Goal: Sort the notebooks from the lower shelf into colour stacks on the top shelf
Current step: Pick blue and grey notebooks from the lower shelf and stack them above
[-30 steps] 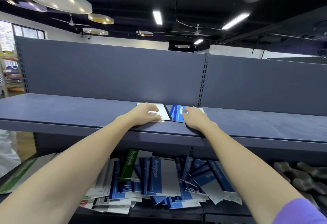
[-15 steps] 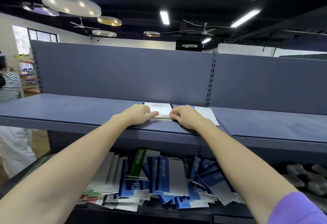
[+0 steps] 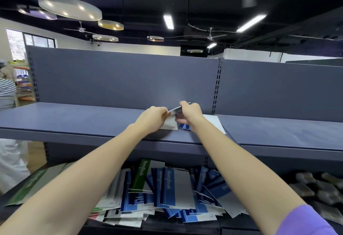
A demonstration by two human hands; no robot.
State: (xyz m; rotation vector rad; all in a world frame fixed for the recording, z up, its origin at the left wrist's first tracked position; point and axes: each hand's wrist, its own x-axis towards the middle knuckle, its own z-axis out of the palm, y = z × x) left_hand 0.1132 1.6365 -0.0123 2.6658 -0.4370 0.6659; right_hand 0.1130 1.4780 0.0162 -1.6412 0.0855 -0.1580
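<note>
Both hands worked over the top shelf (image 3: 74, 119), close to its middle upright. The left hand (image 3: 155, 117) had its fingers curled, its grip pinching the near-left edge of a thin notebook (image 3: 176, 109) raised off the shelf and tilted, while the right hand (image 3: 191, 113) pinched the same notebook from the right, fingers wrapped over its upper edge. Below the hands, a white-covered notebook (image 3: 171, 126) lay flat on the top shelf, and just right of it a blue-patterned notebook (image 3: 184, 126) showed under the right wrist, with another white cover (image 3: 215, 123) further right. On the lower shelf (image 3: 241, 223), nearer the viewer, a loose heap of notebooks (image 3: 167, 188) sprawled, mostly blue and white, with a green one (image 3: 141, 173) standing out to the left of the heap's middle.
</note>
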